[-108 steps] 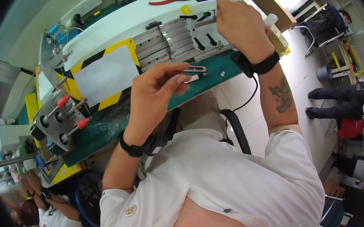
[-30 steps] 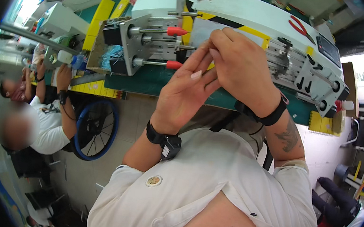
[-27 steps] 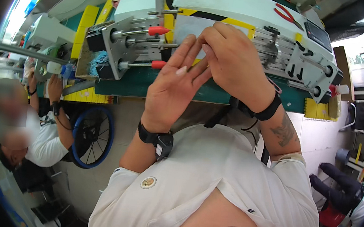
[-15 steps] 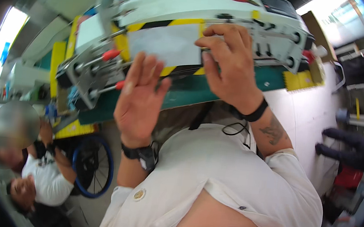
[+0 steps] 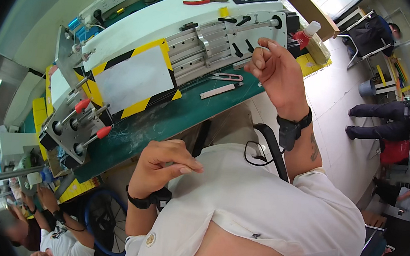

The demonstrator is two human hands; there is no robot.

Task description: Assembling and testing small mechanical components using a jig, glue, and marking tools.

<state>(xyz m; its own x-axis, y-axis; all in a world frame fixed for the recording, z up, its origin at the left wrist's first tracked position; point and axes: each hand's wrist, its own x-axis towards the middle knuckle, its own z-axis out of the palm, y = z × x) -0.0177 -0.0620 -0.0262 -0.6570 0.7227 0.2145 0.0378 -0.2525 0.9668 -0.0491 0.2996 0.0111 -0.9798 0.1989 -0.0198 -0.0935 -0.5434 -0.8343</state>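
Right hand [image 5: 278, 71] raised at upper right, fingertips pinched together, apparently on a fine thread too thin to confirm; left hand [image 5: 166, 166] loosely curled at centre, seemingly empty. Best kept taut and level above the green table [image 5: 166, 119], near the scissors [image 5: 228, 77].

Matt green mat [image 5: 176, 120], brushed metal rails [image 5: 213, 46]
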